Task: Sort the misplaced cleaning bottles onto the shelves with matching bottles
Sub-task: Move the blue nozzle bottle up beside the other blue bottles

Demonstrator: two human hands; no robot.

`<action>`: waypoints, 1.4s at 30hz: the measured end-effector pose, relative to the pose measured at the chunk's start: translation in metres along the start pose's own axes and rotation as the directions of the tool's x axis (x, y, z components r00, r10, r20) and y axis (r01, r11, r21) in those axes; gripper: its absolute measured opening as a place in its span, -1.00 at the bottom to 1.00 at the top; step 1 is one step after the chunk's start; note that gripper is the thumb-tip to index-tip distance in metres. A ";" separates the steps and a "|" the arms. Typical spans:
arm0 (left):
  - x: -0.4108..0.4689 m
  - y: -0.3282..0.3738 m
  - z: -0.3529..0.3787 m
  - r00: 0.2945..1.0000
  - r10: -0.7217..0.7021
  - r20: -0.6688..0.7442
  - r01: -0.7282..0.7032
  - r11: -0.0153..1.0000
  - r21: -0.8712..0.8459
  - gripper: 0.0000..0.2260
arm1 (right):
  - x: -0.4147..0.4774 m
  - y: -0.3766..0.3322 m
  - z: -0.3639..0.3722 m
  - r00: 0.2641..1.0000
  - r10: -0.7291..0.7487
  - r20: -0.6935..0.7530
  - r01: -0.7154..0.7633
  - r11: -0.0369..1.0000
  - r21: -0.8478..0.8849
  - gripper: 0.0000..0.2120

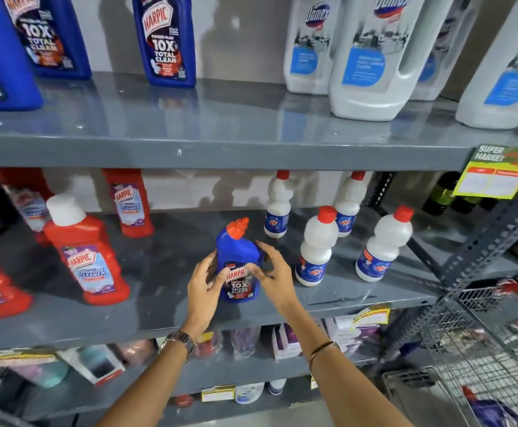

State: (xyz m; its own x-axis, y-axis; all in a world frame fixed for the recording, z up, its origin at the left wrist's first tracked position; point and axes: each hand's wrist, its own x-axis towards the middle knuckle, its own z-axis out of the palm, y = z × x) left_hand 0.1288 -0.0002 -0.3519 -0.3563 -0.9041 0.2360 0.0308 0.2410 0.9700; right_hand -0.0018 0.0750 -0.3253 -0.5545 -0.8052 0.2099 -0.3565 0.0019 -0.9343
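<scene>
Bottle (238,263) upright, cap tilted right.

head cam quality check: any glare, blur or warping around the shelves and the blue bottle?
Head view: wide-angle warping bends the white jugs and the shelf post outward at the right; the glossy top shelf mirrors the bottles above it; shadows fall on the back wall; the bottom shelf and wire basket are smeared; the blue bottle between both hands is sharp, label readable.

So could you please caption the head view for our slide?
Both hands grip a misplaced blue Harpic bottle on the middle shelf.
</scene>
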 end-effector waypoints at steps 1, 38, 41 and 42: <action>0.000 0.001 -0.001 1.000 0.001 0.001 -0.001 1.000 0.001 -0.62 | 0.000 -0.001 0.000 1.000 -0.002 -0.004 0.002 1.000 0.001 -0.53; 0.083 0.359 -0.181 0.857 0.512 0.051 -0.514 0.857 0.031 -0.68 | 0.031 -0.391 0.013 0.834 -0.521 -0.181 0.548 0.820 0.166 -0.67; 0.113 0.351 -0.171 0.896 0.442 0.036 -0.444 0.894 0.061 -0.65 | 0.068 -0.385 0.020 0.876 -0.458 -0.150 0.477 0.867 0.144 -0.64; 0.121 0.346 -0.168 0.905 0.424 0.033 -0.426 0.903 0.066 -0.65 | 0.078 -0.381 0.024 0.889 -0.434 -0.142 0.453 0.879 0.146 -0.65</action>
State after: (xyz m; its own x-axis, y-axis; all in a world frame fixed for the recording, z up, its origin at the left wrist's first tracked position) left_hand 0.2536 -0.0851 0.0224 -0.3402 -0.7042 0.6232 0.1180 0.6255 0.7712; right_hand 0.1091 -0.0024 0.0401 -0.4454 -0.6325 0.6337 -0.4551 -0.4496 -0.7686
